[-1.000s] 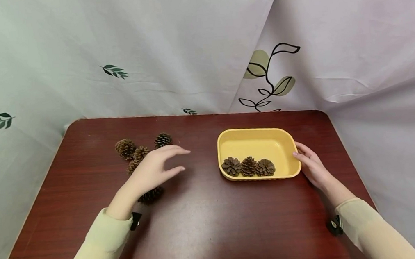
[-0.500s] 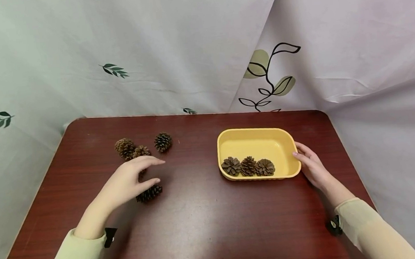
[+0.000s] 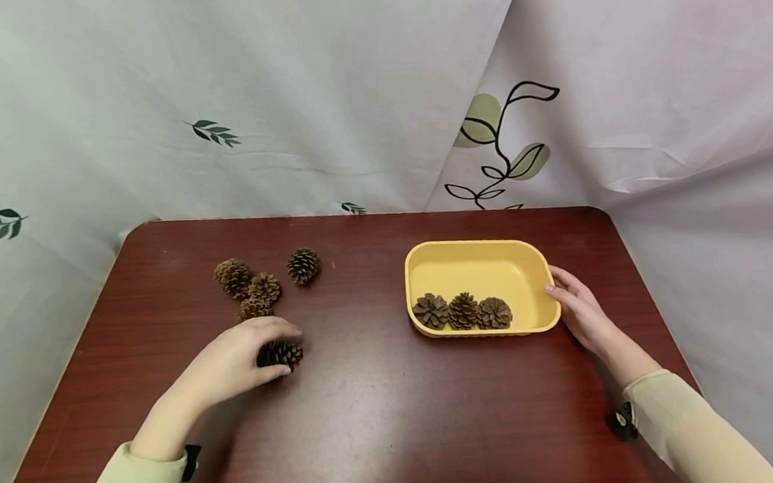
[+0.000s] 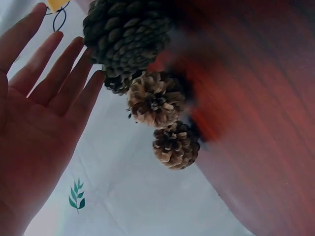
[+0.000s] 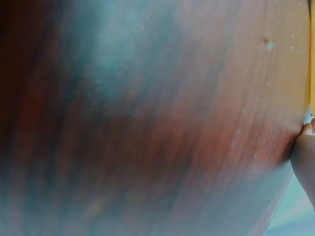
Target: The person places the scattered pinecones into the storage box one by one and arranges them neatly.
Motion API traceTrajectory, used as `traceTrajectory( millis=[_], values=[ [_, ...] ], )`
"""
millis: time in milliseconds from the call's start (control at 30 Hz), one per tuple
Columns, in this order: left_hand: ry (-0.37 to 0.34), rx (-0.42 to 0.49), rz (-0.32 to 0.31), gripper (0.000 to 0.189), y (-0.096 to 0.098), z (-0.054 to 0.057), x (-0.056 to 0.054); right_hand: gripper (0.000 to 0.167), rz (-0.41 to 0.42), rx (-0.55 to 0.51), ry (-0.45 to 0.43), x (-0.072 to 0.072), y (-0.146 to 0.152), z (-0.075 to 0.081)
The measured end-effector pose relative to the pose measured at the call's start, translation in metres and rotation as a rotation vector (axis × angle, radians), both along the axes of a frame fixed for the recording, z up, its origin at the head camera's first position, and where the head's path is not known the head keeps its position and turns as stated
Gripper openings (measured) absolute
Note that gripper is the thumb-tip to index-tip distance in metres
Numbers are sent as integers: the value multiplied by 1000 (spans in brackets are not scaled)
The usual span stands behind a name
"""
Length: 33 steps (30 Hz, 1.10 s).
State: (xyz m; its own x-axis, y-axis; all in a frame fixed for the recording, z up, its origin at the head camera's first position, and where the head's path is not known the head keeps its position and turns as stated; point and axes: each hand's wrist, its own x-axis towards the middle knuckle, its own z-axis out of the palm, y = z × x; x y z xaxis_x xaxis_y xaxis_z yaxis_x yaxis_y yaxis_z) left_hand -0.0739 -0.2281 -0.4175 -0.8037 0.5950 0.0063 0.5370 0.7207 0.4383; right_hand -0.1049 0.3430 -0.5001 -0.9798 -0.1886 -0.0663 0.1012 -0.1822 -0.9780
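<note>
My left hand reaches around a dark pine cone on the table's left side, thumb on the near side and fingers on the far side. In the left wrist view its fingers look straight and spread beside that large cone. My right hand grips the right end of a yellow rectangular container, thumb over the rim and fingers outside. Along the container's near wall lie three brown pine cones in a row. Only a bit of the right hand shows at the right wrist view's edge.
Beyond the left hand, three brown pine cones lie clustered. A separate dark cone sits just to their right. All rest on a reddish-brown wooden table, with a pale leaf-printed cloth hanging behind and at the sides.
My left hand has moved left and toward me from above the table's middle, then lowered around the nearest dark pine cone. The right hand and the container have stayed put.
</note>
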Motion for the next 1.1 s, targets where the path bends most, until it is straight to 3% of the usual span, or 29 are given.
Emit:
traceTrajectory(
  millis=[467,1100],
  values=[
    [-54,-69,-35,48,3,-17,0,36,5,3,16,0,0,-1],
    [-25,-101,-37,41,3,-20,-2,37,13,-13,25,0,0,-1]
  ],
)
